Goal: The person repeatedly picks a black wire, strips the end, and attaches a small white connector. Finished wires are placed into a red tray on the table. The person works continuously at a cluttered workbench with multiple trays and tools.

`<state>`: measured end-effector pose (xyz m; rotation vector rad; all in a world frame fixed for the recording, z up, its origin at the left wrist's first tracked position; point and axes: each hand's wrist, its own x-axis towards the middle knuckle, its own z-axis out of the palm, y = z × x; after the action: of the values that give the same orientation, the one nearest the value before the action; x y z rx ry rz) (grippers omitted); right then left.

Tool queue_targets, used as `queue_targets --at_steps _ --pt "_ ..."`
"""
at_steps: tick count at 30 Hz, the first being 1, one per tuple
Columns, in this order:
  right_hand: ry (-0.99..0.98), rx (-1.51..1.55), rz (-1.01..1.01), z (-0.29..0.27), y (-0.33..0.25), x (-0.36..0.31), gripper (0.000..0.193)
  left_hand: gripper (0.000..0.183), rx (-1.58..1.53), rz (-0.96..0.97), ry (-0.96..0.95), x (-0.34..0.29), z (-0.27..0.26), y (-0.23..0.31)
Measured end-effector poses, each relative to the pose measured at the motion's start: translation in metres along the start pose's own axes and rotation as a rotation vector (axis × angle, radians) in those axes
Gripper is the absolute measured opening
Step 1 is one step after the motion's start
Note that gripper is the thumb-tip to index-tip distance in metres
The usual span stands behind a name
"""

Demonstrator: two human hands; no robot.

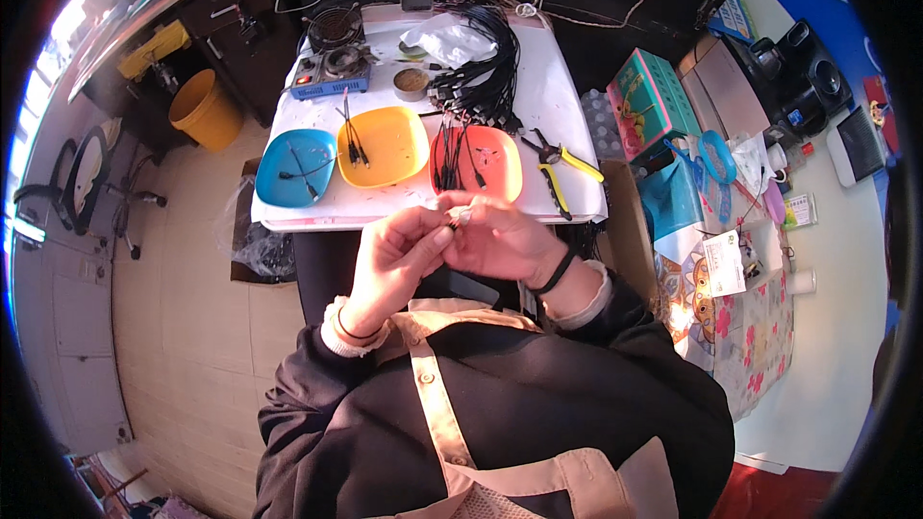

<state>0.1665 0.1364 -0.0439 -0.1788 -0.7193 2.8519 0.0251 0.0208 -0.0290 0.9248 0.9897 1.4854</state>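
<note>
My left hand [396, 252] and my right hand [510, 242] meet just in front of the white table's near edge. Both are closed, thumbs and fingertips pinched together around something small. Only a pale bit and a dark bit of it show between the fingers, too little to name. Beyond my right hand lies a red plate [505, 156] with short black cables [448, 161] on it. A yellow plate [404, 125] and a blue plate [279, 187], each with black cable pieces, sit to its left. Yellow-handled wire strippers [558, 156] lie at the right.
A bundle of black cables [490, 77] covers the table's far right. A small blue electric heater [332, 82] and a round tin [411, 84] stand far left. Cardboard boxes flank the table, an orange bin [204, 111] stands left, and a cluttered side table stands right.
</note>
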Motion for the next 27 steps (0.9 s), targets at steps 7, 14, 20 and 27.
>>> queue_targets --at_steps 7,14,20,27 --pt "0.534 -1.185 -0.48 -0.11 -0.107 0.057 0.023 0.006 0.057 -0.012 0.034 0.014 -0.021 -0.011" --pt "1.265 -1.556 -0.038 -0.224 -0.224 0.099 0.042 0.014 0.089 -0.078 0.077 0.02 -0.032 -0.019" --pt "1.11 -1.284 -0.123 -0.209 -0.233 0.084 0.023 0.014 0.06 -0.1 0.109 0.02 -0.04 -0.017" --pt "0.677 -0.753 -0.328 -0.089 -0.214 0.016 0.016 0.015 -0.241 -0.049 0.058 0.033 -0.041 -0.014"
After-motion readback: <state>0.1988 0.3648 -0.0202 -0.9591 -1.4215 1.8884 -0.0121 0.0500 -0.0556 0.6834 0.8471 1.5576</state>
